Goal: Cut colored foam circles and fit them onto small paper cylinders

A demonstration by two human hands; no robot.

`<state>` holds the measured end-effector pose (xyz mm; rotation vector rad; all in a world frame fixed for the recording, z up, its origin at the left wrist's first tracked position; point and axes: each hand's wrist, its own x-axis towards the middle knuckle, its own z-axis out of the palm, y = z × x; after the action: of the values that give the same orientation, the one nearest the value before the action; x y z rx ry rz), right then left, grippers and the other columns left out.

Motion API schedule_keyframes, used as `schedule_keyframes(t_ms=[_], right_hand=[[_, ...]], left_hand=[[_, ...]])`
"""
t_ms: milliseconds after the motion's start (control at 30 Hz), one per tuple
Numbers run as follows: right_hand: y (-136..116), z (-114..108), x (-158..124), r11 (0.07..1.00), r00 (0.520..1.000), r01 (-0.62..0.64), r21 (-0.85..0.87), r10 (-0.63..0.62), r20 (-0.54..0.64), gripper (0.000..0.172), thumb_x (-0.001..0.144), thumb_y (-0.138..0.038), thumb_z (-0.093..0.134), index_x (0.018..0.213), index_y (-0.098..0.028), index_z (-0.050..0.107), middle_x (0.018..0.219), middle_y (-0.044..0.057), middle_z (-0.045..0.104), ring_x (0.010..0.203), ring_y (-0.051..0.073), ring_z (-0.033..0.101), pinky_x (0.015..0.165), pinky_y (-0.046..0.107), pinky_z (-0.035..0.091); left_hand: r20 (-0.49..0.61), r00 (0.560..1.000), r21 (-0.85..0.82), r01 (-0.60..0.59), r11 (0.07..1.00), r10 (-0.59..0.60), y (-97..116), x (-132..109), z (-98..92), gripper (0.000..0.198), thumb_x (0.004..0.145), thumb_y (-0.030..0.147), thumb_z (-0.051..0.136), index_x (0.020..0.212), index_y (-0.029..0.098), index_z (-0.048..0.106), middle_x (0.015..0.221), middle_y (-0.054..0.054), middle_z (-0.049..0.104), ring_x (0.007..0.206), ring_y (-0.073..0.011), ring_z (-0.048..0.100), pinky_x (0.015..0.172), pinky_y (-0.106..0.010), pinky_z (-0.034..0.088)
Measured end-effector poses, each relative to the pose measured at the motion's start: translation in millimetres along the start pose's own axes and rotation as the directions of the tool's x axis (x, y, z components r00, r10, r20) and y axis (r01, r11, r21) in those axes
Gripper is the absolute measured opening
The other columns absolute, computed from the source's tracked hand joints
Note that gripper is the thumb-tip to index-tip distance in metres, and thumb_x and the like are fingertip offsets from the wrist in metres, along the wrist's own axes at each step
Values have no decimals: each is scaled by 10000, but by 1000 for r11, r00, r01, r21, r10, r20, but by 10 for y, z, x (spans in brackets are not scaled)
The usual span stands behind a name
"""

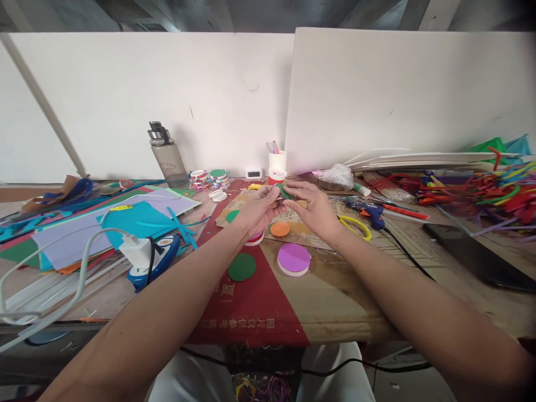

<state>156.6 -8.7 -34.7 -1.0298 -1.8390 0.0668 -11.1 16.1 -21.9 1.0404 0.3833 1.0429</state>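
My left hand (263, 209) and my right hand (312, 207) meet above the middle of the cardboard. Between their fingertips they pinch a small round piece with a dark green face (286, 191); its underside is hidden by the fingers. Below my hands lie a flat green disc (242, 267), a thick disc with a purple top and white side (293, 258), and an orange disc (280, 229). Another green disc (231, 215) shows beside my left hand. Partly covered by that hand is a disc with a pink and white edge (254, 241).
Stacked discs (219, 177), a small clock (253, 173) and paper cups (277, 162) stand along the white board. At left are a bottle (170, 159), coloured sheets (71, 240) and a power strip (161, 259). Rightward lie yellow-handled scissors (355, 228), a glue gun (372, 212) and a phone (477, 257).
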Motion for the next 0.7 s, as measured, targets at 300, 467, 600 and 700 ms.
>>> schedule_keyframes(t_ms=[300, 467, 600, 700], right_hand=[[-129, -45, 56, 986, 992, -125, 110, 124, 15, 501, 691, -397, 841, 1132, -237, 666, 1205, 68, 672, 1103, 256, 582, 976, 430, 462], [-127, -19, 45, 992, 998, -54, 117, 50, 31, 543, 698, -371, 848, 1198, -270, 660, 1211, 82, 608, 1180, 274, 525, 971, 429, 476], [-123, 0, 23, 995, 1000, -3, 97, 3, 2, 549, 711, -394, 838, 1219, -284, 662, 1201, 87, 575, 1174, 279, 515, 961, 435, 490], [-152, 1, 4, 997, 999, 36, 74, -35, -17, 566, 728, -409, 825, 1256, -305, 649, 1233, 87, 570, 1198, 288, 505, 1008, 463, 462]], left_hand=[[105, 993, 150, 45, 988, -61, 23, 11, -119, 491, 595, 496, 880, 879, 160, 662, 903, -63, 717, 685, -109, 629, 632, -229, 504], [153, 985, 189, 48, 981, -78, -8, 18, -159, 547, 607, 562, 849, 947, 167, 685, 931, -90, 724, 761, -163, 681, 651, -263, 536], [171, 981, 144, 66, 987, -91, 29, -6, -171, 497, 632, 452, 874, 986, 169, 671, 962, -77, 726, 823, -168, 704, 679, -250, 545], [193, 977, 117, 72, 991, -94, 67, -25, -177, 503, 618, 381, 892, 1010, 178, 652, 1020, -81, 729, 948, -208, 712, 684, -246, 548]])
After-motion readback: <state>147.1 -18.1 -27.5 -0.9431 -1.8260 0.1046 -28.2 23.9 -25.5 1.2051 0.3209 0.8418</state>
